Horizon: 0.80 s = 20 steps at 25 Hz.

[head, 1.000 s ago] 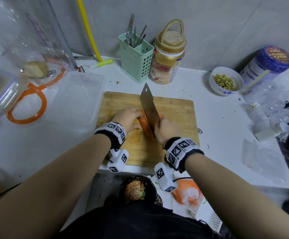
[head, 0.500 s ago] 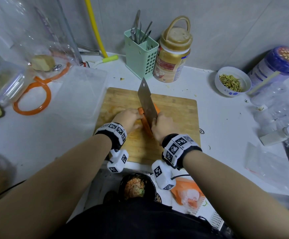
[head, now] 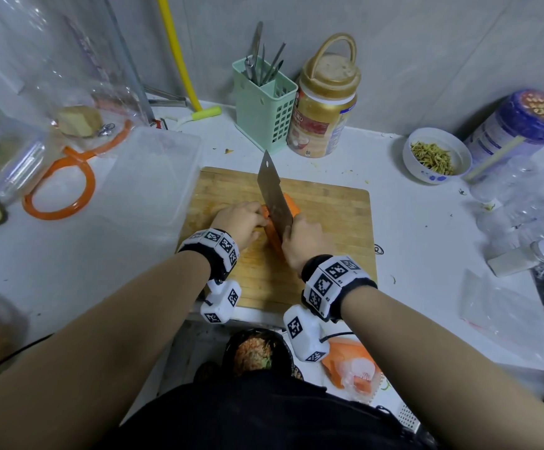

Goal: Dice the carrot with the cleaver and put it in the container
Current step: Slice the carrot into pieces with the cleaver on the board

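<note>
An orange carrot (head: 290, 204) lies on the wooden cutting board (head: 329, 216), mostly hidden by the blade and my hands. My right hand (head: 306, 240) grips the handle of the steel cleaver (head: 272, 191), whose blade stands on edge over the carrot and points away from me. My left hand (head: 240, 222) holds the carrot down from the left, fingers curled against it beside the blade. A clear plastic container (head: 153, 177) sits just left of the board.
A green utensil holder (head: 264, 105) and a gold-lidded jar (head: 324, 108) stand behind the board. A white bowl of shreds (head: 436, 155) and a blue-lidded jar (head: 520, 125) are at right. An orange ring (head: 59, 190) lies at left.
The cleaver's blade has shifted slightly along the carrot while both hands kept their hold. My view has tilted, so everything sits a little lower in the frame.
</note>
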Each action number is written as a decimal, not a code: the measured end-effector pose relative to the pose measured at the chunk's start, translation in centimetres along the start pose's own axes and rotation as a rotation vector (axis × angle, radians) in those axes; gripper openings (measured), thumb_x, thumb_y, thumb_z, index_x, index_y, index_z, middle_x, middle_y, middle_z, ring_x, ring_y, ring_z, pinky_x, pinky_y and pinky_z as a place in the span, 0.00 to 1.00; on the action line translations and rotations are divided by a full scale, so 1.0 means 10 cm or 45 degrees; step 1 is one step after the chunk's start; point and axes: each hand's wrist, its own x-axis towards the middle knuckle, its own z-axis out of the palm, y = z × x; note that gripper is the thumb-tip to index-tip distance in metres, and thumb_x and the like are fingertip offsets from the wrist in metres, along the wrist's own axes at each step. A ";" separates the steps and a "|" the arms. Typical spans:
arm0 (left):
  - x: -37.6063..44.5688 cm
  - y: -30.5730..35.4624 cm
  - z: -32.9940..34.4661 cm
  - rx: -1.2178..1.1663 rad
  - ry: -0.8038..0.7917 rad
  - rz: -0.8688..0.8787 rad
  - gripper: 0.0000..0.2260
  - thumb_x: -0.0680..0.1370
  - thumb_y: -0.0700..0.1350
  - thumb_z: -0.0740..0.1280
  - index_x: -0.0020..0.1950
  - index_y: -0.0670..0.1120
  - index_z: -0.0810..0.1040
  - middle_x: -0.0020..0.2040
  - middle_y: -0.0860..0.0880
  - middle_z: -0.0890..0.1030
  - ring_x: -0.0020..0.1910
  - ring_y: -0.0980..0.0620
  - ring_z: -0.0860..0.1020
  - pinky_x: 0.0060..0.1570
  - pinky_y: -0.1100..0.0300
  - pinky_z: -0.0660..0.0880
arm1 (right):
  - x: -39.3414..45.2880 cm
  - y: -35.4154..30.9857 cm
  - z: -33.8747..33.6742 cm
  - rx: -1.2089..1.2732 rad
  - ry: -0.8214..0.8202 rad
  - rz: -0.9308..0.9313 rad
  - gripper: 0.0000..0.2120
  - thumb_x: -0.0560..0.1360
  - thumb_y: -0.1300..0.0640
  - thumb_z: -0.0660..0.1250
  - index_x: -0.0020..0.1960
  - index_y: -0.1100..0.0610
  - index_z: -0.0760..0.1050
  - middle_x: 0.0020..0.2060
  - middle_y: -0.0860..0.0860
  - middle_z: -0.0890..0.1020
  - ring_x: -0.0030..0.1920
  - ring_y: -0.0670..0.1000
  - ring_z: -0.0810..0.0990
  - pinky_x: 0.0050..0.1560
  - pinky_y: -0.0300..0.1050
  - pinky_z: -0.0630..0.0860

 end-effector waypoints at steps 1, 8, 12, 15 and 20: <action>0.00 0.00 0.00 0.000 -0.006 -0.009 0.15 0.79 0.47 0.66 0.66 0.52 0.78 0.64 0.52 0.73 0.63 0.49 0.71 0.58 0.52 0.71 | 0.00 -0.01 0.00 -0.001 -0.002 0.001 0.14 0.82 0.52 0.53 0.61 0.60 0.68 0.52 0.59 0.79 0.48 0.62 0.80 0.41 0.49 0.72; 0.04 0.00 -0.01 -0.005 -0.063 -0.054 0.15 0.78 0.52 0.67 0.65 0.54 0.78 0.69 0.52 0.69 0.67 0.49 0.68 0.61 0.51 0.69 | -0.02 0.00 0.01 0.005 0.034 0.018 0.14 0.82 0.53 0.52 0.60 0.60 0.68 0.52 0.60 0.80 0.49 0.63 0.80 0.42 0.50 0.73; 0.03 0.04 -0.05 0.042 -0.115 -0.062 0.16 0.79 0.52 0.66 0.66 0.54 0.77 0.74 0.51 0.66 0.71 0.48 0.66 0.64 0.51 0.67 | -0.02 0.01 0.01 -0.004 0.034 0.030 0.14 0.82 0.52 0.52 0.59 0.60 0.69 0.51 0.59 0.80 0.48 0.62 0.80 0.43 0.50 0.74; 0.02 0.06 -0.08 0.038 -0.136 -0.085 0.16 0.79 0.52 0.66 0.67 0.54 0.77 0.76 0.50 0.63 0.73 0.47 0.64 0.66 0.51 0.66 | -0.02 0.01 0.00 0.009 0.038 0.036 0.14 0.82 0.53 0.53 0.59 0.60 0.69 0.51 0.59 0.80 0.49 0.62 0.80 0.44 0.51 0.75; 0.00 0.09 -0.12 0.021 -0.126 -0.081 0.16 0.79 0.52 0.66 0.66 0.52 0.78 0.75 0.51 0.66 0.69 0.47 0.69 0.63 0.53 0.69 | -0.01 0.04 -0.04 0.020 0.030 0.063 0.13 0.82 0.54 0.52 0.58 0.61 0.68 0.51 0.60 0.80 0.49 0.64 0.80 0.42 0.49 0.72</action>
